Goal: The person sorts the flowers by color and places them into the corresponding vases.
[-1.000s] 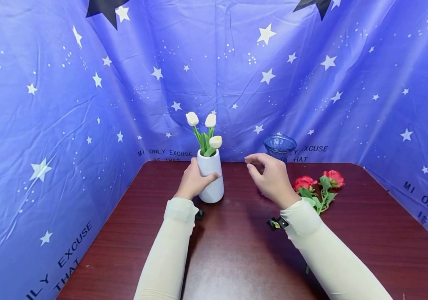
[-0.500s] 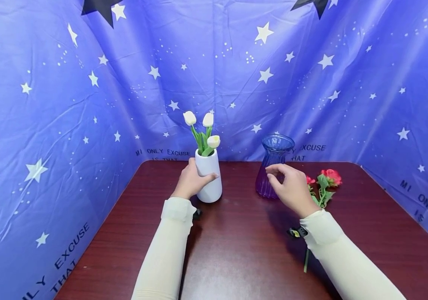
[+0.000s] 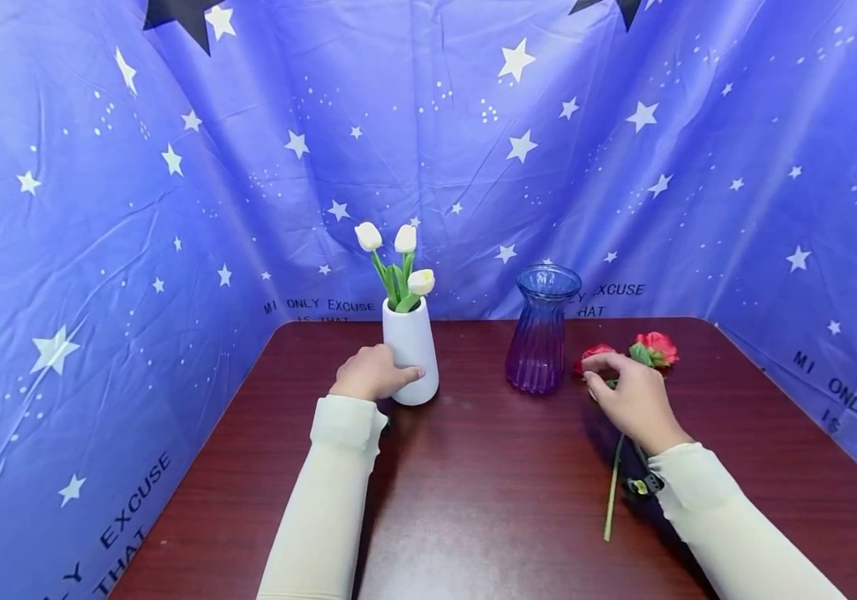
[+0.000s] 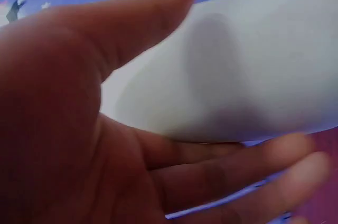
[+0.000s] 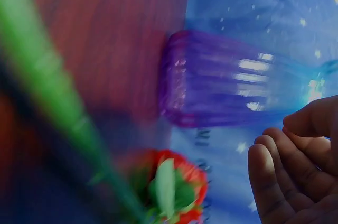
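Note:
A white vase (image 3: 413,342) stands upright with white tulips (image 3: 405,239) in it. Around its left side is my left hand (image 3: 370,372), thumb in front. In the left wrist view the fingers lie fairly straight and loose along the vase (image 4: 264,65), not gripping it; whether any finger touches it I cannot tell. My right hand (image 3: 637,404) hovers over the red roses (image 3: 655,348), hiding part of them, with nothing in its loosely bent fingers. One green stem (image 3: 611,500) lies toward the table's front; in the right wrist view the stem (image 5: 58,92) is close and blurred.
A blue-to-purple ribbed glass vase (image 3: 537,346) stands upright between the white vase and the roses. The dark red-brown table (image 3: 466,517) has a blue star-printed curtain (image 3: 428,125) at its back and sides.
My right hand has moved right, from in front of the glass vase to above the roses, uncovering that vase. My left hand has slid slightly down and loosened; the white vase stays standing.

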### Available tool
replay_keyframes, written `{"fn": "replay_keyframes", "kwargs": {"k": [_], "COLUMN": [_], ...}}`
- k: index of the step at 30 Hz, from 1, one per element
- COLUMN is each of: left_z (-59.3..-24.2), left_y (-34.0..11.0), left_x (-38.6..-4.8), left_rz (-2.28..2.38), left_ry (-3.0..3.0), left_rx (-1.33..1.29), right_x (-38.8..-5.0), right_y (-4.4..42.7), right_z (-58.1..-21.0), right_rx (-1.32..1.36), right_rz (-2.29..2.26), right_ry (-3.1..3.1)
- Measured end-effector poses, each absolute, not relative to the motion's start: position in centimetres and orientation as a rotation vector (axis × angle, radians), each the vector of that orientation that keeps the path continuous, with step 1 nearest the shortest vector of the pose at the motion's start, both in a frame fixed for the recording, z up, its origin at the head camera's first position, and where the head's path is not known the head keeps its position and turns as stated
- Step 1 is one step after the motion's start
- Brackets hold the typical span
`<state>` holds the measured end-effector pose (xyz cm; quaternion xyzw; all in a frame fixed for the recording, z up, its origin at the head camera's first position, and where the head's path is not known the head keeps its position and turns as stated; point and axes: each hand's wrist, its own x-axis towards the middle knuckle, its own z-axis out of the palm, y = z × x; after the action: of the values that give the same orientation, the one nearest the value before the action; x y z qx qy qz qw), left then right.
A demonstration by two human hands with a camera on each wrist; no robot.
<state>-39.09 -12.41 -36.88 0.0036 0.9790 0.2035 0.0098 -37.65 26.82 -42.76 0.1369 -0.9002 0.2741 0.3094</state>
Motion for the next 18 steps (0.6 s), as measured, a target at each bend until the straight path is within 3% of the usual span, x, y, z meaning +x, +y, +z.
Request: {"fn": "replay_keyframes", "kwargs": {"k": [10,18], "left_z": [-35.9,-36.2], "left_y": [-10.0,-5.4], "left_x": [-37.4,-38.8], "left_rz": [0.504,0.525], "left_ry": [3.039,3.135], "left_rx": [0.031,0.496], "right_x": [-37.8,-38.0], "right_y": [30.7,32.9], "right_z": [-43.8,-44.8], "right_rx": [0.135,-0.004], "right_rz": [0.748,0.756], "right_ry": [-2.505,-2.645]}}
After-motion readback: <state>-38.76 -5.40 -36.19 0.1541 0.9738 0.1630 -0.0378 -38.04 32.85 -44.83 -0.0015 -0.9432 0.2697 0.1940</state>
